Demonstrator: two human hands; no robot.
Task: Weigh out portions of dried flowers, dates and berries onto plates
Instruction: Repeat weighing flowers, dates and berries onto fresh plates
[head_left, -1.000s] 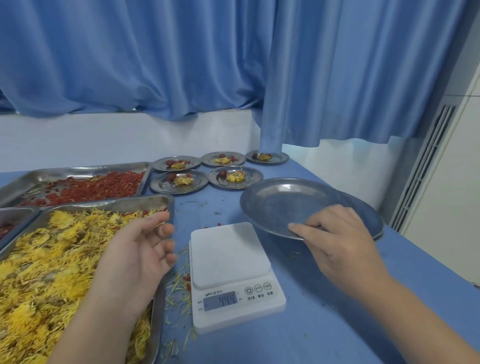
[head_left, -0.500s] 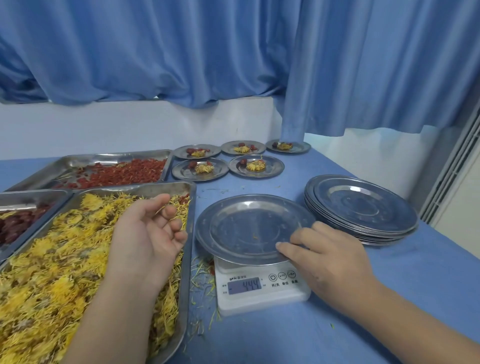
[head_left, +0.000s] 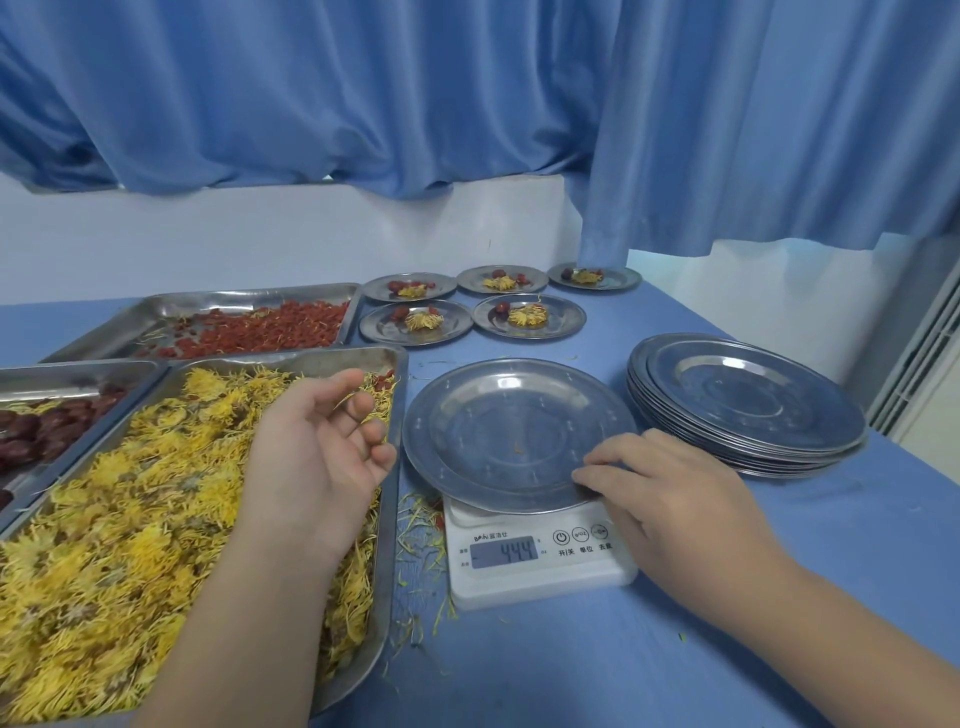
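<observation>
Right hand (head_left: 675, 499) grips the empty plate (head_left: 509, 431) on the scale (head_left: 545, 582); at nine o'clock, my left hand (head_left: 317, 457) hangs loosely curled over flowers (head_left: 104, 519).

Table covered in plain blue cloth (head_left: 727, 623) filled lower frame. At left, three rectangular steel trays sat touching: nearest, large tray of yellow dried flowers (head_left: 311, 359); behind it, tray of red berries (head_left: 234, 296); at far left, tray of dark red dates (head_left: 78, 366). At back, five small round steel plates (head_left: 569, 317) with portions stood in two rows. At right, stack of empty round steel plates (head_left: 748, 410). In centre, white digital scale (head_left: 540, 577). Loose yellow petals (head_left: 421, 540) lay scattered between flower tray and scale.
</observation>
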